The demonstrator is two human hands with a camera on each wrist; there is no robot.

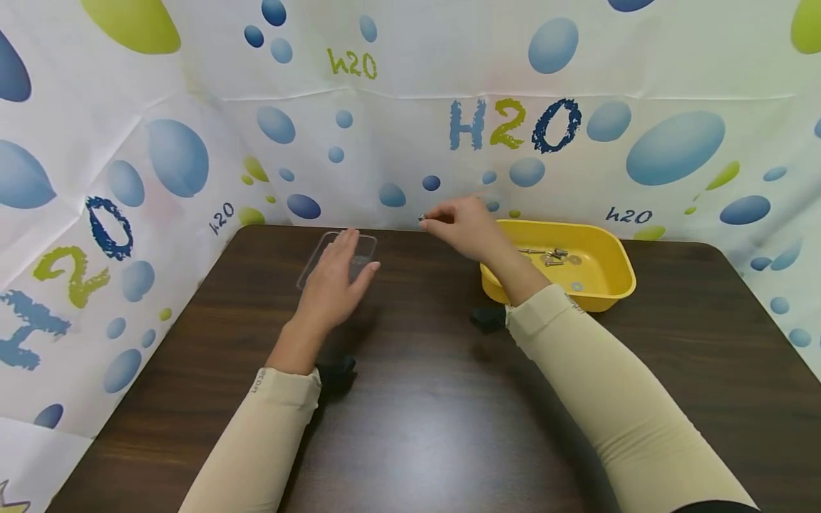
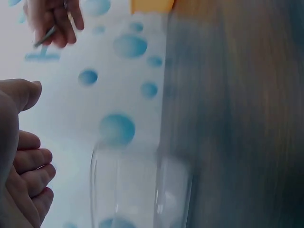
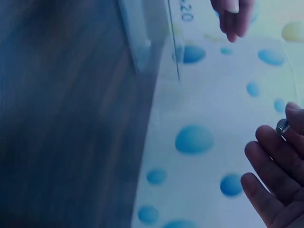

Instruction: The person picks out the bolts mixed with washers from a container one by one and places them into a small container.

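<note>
Our right hand (image 1: 465, 222) pinches a small metal fastener (image 1: 421, 217) near mid-frame, left of the yellow tub (image 1: 601, 265); our left hand (image 1: 332, 283), loose and empty, overlaps the clear container (image 1: 364, 249) centre-left; likely mid-transfer, we next need steady lowering there

Bubble-printed sheet (image 1: 410, 64) behind dark table (image 1: 410, 399)

The head camera looks forward and down over the table (image 1: 410, 427); 2 nearer, sideways-turned wrist views share the clear box (image 2: 137, 187).
</note>
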